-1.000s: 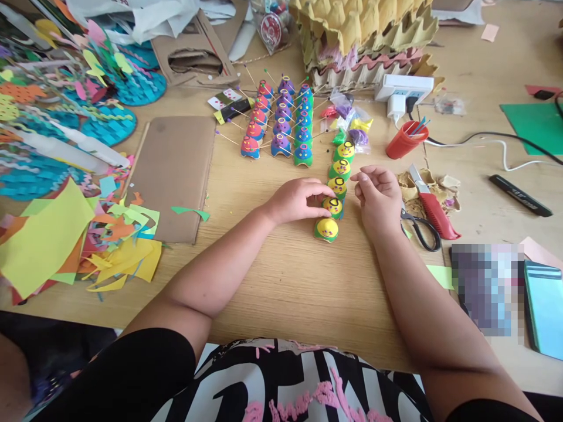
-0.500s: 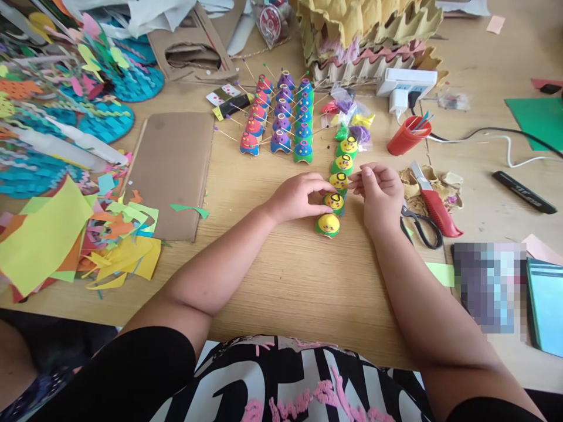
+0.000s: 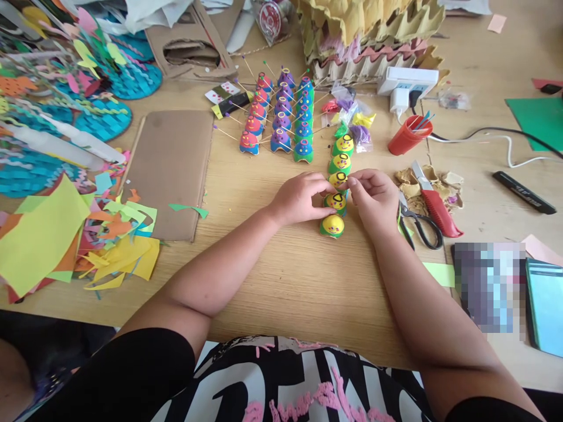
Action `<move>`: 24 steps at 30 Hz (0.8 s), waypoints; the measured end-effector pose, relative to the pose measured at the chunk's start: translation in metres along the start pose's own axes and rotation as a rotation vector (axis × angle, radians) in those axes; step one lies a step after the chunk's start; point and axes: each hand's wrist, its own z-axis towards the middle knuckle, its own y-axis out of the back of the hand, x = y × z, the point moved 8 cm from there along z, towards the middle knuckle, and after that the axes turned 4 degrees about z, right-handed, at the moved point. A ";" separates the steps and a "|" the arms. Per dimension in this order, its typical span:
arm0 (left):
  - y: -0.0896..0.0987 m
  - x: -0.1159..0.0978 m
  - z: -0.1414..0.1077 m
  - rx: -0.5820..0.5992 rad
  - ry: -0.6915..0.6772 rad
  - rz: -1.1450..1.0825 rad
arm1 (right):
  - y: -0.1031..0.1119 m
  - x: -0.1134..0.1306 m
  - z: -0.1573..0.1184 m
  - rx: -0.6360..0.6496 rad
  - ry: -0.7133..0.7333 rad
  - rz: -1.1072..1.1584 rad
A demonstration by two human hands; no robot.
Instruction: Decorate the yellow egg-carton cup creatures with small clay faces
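A row of yellow and green egg-carton cups, a caterpillar (image 3: 332, 225) with small faces and dark rings on top of most humps, lies lengthwise in front of me. My left hand (image 3: 302, 198) grips its left side around the middle humps, thumb near the front end. Against the right side of the middle hump, my right hand (image 3: 373, 196) has thumb and forefinger pressed together; anything between them is too small to make out. Beyond stand finished-looking rows in red (image 3: 249, 142), purple (image 3: 280, 139) and blue-green (image 3: 303, 150), with pin-tipped sticks jutting out.
Scissors (image 3: 424, 228) and a red-handled knife (image 3: 440, 214) lie right of my right hand. A red cup (image 3: 410, 136) stands near a white power strip (image 3: 407, 81). Cardboard (image 3: 169, 176) and paper scraps (image 3: 127, 258) lie left; egg trays (image 3: 369, 35) are stacked behind.
My right hand has moved slightly left, bringing its fingertips against the middle hump. The yellow-green caterpillar has turned a little, its near end shifting right and its far end left.
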 end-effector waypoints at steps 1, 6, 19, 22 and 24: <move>0.001 0.000 0.000 -0.008 -0.001 0.007 | 0.000 0.001 -0.001 -0.003 0.003 -0.008; 0.004 0.001 0.000 -0.031 0.022 0.024 | 0.004 0.002 -0.004 -0.062 0.014 -0.083; 0.003 0.007 0.000 -0.036 0.038 0.000 | 0.009 0.009 -0.014 -0.112 0.191 -0.425; 0.003 0.006 0.000 -0.029 0.030 -0.006 | 0.009 0.012 -0.016 -0.111 0.231 -0.538; 0.003 0.006 0.000 -0.025 0.030 -0.006 | 0.008 0.014 -0.016 -0.108 0.248 -0.568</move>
